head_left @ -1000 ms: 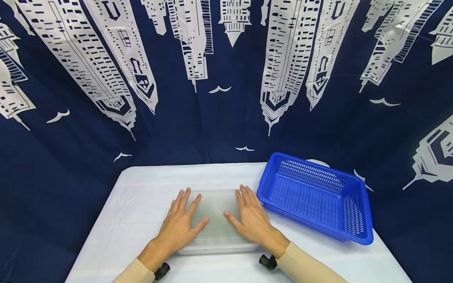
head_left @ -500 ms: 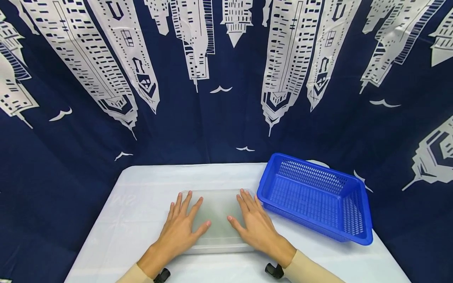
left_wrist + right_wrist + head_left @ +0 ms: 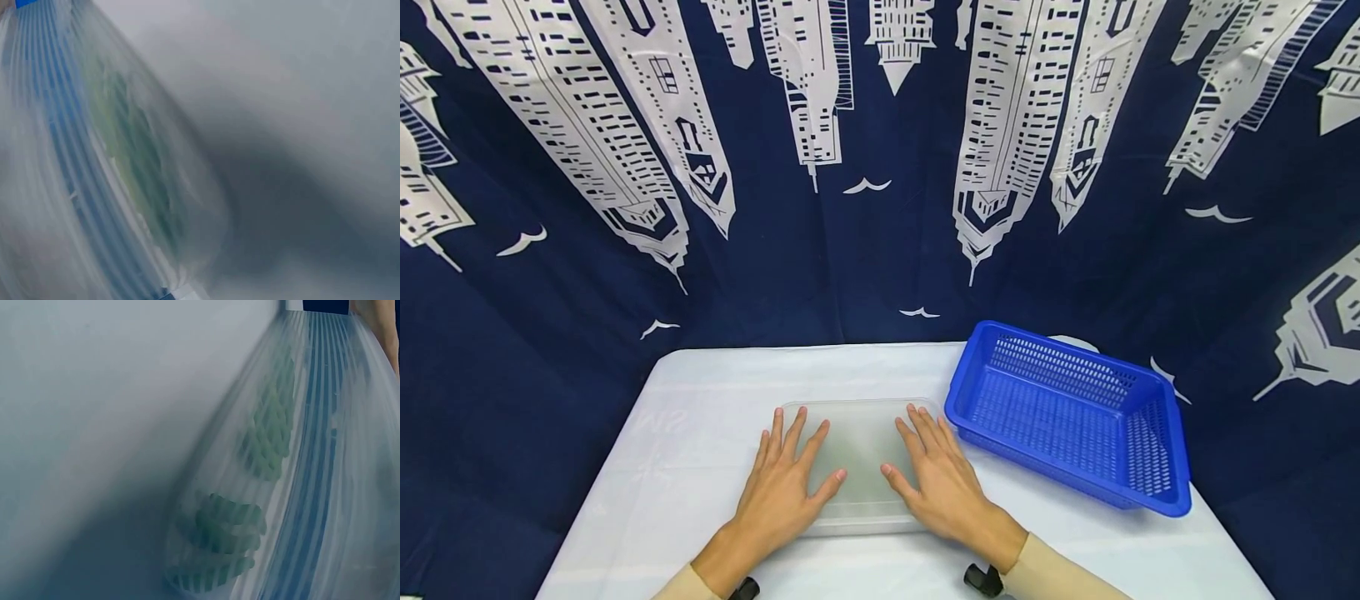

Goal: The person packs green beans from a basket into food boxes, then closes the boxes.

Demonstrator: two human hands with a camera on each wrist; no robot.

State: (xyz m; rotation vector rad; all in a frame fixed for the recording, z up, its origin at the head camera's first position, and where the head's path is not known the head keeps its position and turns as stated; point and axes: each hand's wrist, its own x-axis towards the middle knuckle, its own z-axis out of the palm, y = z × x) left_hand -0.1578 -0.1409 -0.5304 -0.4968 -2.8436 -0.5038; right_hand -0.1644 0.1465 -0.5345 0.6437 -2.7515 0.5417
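A low, rectangular translucent plastic box [image 3: 862, 458] with a flat top lies in the middle of the white table. My left hand [image 3: 781, 490] rests on its left side, fingers spread and straight, thumb pointing inward. Mirroring it, my right hand [image 3: 946, 493] lies over the right side with extended fingers. Seen close up through the box's clear wall in the right wrist view, green pieces [image 3: 269, 425] are inside, some ridged. Green contents [image 3: 134, 150] also show, blurred, in the left wrist view. Neither hand appears there from up close.
A blue perforated plastic basket [image 3: 1045, 425] stands at an angle to the right of the box, close by my right fingers. White cloth [image 3: 700, 400] covers the table. Behind it hangs a navy curtain [image 3: 880, 258] printed with white buildings and birds.
Both hands have shifted slightly toward the right and nearer to me over the box top, which shows more of its far edge. The basket stays where it was.
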